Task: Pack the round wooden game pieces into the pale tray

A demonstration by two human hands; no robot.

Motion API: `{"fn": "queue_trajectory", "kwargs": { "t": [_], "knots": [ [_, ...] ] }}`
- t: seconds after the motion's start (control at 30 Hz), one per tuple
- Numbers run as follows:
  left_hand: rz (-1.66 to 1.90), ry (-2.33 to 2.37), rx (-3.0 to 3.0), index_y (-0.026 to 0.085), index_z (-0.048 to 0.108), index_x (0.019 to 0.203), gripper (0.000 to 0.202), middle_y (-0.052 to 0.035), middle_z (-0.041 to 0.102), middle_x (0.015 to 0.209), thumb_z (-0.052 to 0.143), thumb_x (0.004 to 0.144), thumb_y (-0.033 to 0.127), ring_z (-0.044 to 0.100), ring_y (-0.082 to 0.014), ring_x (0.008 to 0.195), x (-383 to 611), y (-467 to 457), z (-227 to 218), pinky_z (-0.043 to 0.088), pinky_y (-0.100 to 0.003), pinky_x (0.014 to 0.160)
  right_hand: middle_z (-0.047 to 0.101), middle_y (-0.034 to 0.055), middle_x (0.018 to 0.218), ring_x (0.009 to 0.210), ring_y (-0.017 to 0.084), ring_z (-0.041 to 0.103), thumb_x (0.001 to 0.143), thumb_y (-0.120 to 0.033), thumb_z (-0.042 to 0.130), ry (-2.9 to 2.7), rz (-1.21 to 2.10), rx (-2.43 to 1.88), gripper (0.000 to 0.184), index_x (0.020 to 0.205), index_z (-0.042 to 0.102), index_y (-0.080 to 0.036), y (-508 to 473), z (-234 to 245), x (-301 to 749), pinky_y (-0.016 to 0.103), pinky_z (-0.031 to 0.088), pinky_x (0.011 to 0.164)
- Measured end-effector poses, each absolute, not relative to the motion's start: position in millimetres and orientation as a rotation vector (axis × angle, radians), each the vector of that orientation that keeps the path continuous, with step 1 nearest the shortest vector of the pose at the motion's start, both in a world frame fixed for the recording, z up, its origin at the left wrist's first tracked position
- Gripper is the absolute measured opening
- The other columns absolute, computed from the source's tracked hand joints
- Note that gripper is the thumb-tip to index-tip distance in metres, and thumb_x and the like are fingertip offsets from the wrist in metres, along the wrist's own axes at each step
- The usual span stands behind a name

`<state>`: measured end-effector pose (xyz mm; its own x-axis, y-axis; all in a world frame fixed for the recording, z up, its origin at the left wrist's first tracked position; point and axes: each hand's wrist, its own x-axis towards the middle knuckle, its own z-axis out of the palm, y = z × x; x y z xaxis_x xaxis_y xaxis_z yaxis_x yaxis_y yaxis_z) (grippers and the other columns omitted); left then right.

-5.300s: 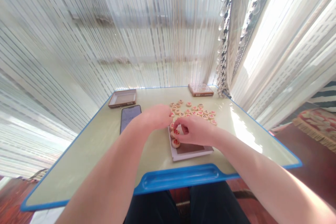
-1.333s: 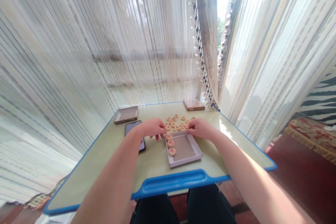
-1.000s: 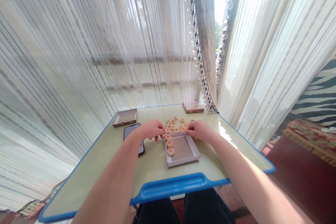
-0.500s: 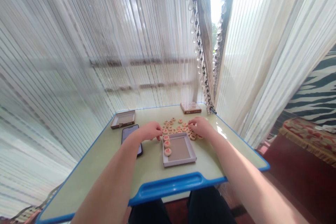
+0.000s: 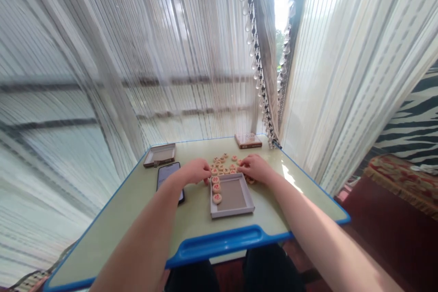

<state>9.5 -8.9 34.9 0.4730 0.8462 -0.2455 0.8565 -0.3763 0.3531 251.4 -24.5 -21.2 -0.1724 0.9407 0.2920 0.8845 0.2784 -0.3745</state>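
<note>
A shallow box tray (image 5: 232, 213) lies on the table before me, with a column of round wooden Chinese chess pieces (image 5: 216, 188) with red characters along its left side. My left hand (image 5: 199, 171) is at the tray's upper left corner, thumb and fingers a little apart, nothing visible between them; whether it touches the tray I cannot tell. Past the tray's far edge lie several loose Chinese chess pieces (image 5: 221, 167). Over the right part of these is my right hand (image 5: 255, 168), fingers bent down and drawn together; what is at their tips is hidden.
A phone (image 5: 168, 171) lies left of the tray, partly behind my left forearm. Farther back are an open box lid (image 5: 159, 154) at the left and a closed flat box (image 5: 248, 140) at the right. A blue rim (image 5: 222, 241) edges the table; string curtains hang behind it.
My right hand has moved left and slightly nearer over the loose pieces, covering more of them. My left hand and the pieces in the tray look the same. The view has shifted slightly.
</note>
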Motion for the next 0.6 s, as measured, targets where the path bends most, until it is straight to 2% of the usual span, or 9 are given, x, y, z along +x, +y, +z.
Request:
{"fn": "queue_trajectory", "kwargs": {
  "t": [0.17, 0.33, 0.6],
  "knots": [
    [0.053, 1.525, 2.464, 0.017, 0.065, 0.060, 0.024, -0.0022, 0.067, 0.068, 0.043, 0.067, 0.022, 0.053, -0.0120, 0.058, 13, -6, 29, 0.036, -0.022, 0.056, 0.062, 0.0058, 0.085, 0.090, 0.020, 0.051, 0.077, -0.039, 0.055, -2.025, 0.156, -1.670, 0.026, 0.087, 0.070, -0.021, -23, -21, 253, 0.027, 0.037, 0.078],
    [0.055, 1.548, 2.523, 0.018, 0.065, 0.062, 0.023, -0.0034, 0.066, 0.068, 0.044, 0.069, 0.025, 0.053, -0.0130, 0.059, 17, -6, 25, 0.035, -0.023, 0.056, 0.063, 0.0054, 0.094, 0.097, 0.020, 0.050, 0.079, -0.030, 0.051, -1.971, 0.111, -1.740, 0.022, 0.089, 0.069, -0.022, -24, -18, 258, 0.027, 0.035, 0.082],
    [0.102, 1.611, 2.579, 0.018, 0.067, 0.070, 0.024, -0.0057, 0.067, 0.071, 0.043, 0.071, 0.023, 0.056, -0.0151, 0.063, 20, -9, 26, 0.037, -0.023, 0.057, 0.066, 0.0111, 0.099, 0.087, 0.023, 0.059, 0.071, -0.016, 0.050, -1.710, 0.117, -2.115, 0.030, 0.094, 0.068, -0.019, -21, -19, 275, 0.028, 0.038, 0.067]
  ]
}}
